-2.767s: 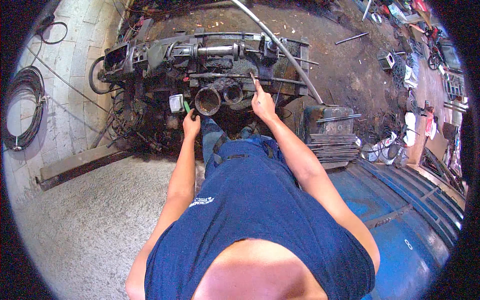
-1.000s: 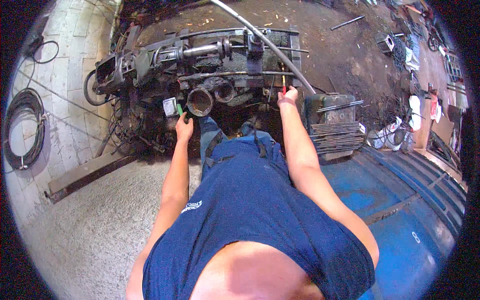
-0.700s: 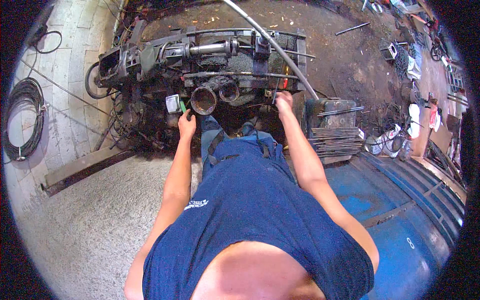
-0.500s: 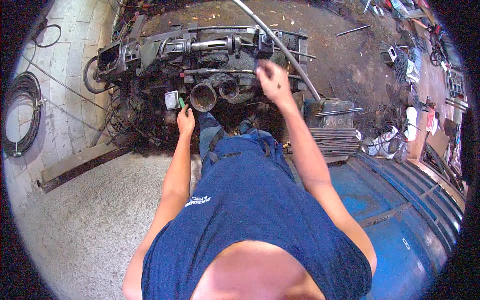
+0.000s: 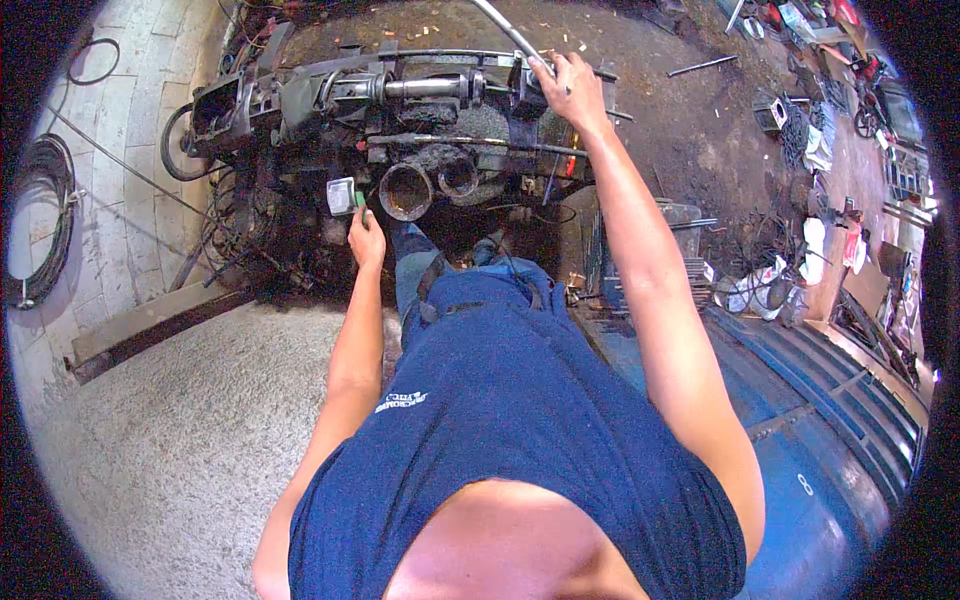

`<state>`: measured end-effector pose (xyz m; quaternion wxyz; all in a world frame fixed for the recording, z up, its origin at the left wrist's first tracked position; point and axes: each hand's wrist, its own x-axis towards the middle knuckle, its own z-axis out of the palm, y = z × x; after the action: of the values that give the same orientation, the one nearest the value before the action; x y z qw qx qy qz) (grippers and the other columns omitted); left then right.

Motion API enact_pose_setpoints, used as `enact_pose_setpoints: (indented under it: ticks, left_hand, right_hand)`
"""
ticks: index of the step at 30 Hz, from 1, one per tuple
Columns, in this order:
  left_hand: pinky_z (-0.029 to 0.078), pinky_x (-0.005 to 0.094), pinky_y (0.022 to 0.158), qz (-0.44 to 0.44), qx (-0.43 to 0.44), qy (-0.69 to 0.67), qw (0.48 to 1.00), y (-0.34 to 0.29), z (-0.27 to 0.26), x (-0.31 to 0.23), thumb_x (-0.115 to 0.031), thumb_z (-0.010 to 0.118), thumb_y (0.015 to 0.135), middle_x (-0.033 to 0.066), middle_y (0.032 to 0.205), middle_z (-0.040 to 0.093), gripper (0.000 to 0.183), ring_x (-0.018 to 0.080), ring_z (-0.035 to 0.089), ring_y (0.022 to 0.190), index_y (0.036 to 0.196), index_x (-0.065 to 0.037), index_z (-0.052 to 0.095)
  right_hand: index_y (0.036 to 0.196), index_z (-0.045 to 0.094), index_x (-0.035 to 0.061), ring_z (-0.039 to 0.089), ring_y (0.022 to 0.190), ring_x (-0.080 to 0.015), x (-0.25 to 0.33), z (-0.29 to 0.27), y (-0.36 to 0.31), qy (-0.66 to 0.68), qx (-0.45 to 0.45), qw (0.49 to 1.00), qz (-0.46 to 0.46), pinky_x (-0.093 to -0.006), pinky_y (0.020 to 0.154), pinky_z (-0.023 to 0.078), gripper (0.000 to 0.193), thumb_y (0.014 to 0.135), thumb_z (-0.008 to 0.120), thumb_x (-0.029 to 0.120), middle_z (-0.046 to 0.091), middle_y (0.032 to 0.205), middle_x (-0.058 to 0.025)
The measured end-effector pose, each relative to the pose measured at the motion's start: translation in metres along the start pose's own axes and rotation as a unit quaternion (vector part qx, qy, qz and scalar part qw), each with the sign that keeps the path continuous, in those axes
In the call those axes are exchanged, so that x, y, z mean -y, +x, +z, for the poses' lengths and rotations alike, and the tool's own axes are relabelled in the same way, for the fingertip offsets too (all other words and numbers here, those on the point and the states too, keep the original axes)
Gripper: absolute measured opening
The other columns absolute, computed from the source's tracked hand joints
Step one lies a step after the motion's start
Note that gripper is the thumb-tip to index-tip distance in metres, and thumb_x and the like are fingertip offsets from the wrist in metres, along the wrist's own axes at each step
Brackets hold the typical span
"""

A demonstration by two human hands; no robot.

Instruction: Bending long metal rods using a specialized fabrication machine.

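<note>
My right hand (image 5: 576, 92) is closed round a long grey metal pipe (image 5: 508, 28), above the right end of a greasy machine assembly. The rest of the pipe is hidden behind my hand and forearm. In my left hand (image 5: 367, 240) is the green handle (image 5: 361, 206) of a small tool with a whitish square head (image 5: 341, 196); its exact kind is unclear. This head is just left of a round open tube (image 5: 407, 191) on the assembly. A shiny cylinder rod (image 5: 428, 89) lies across the assembly's upper part.
A blue metal panel (image 5: 800, 470) spreads at the lower right, with stacked metal plates partly behind my right arm. Coiled black hose (image 5: 42, 220) hangs on the left wall. Scattered parts and a white bag (image 5: 765, 285) lie at right. A thin rod (image 5: 702, 66) rests on the floor.
My right hand has moved up and slightly right, taking hold of the metal pipe. My forearm now covers the pipe's lower part. My left hand still holds the green-handled tool, with little movement.
</note>
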<state>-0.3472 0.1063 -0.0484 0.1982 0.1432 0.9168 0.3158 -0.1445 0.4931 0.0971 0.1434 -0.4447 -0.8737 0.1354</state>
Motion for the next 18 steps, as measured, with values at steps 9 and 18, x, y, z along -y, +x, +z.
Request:
enact_pose_setpoints:
  ticks: [9, 18]
  left_hand:
    - [0.048, 0.0433, 0.077, -0.041, -0.024, 0.0, 0.999, 0.012, 0.012, 0.014, -0.03, 0.055, 0.089, 0.0195, 0.085, 0.067, 0.045, 0.0356, 0.064, 0.084, 0.123, 0.0, 0.054]
    - [0.048, 0.0448, 0.077, -0.062, -0.019, 0.021, 0.998, 0.014, 0.014, 0.003, -0.029, 0.055, 0.088, 0.0226, 0.088, 0.067, 0.043, 0.0376, 0.064, 0.086, 0.117, 0.001, 0.058]
  right_hand:
    - [0.114, 0.061, 0.0011, 0.057, 0.103, -0.0393, -0.002, -0.004, -0.001, 0.021, -0.006, 1.0, 0.001, -0.045, 0.09, 0.045, 0.059, 0.089, 0.048, 0.053, 0.06, 0.107, -0.0243]
    - [0.11, 0.062, -0.003, 0.058, 0.101, -0.0396, 0.003, 0.0, -0.001, 0.024, -0.022, 0.999, 0.011, -0.044, 0.089, 0.046, 0.062, 0.088, 0.05, 0.054, 0.06, 0.105, -0.0253]
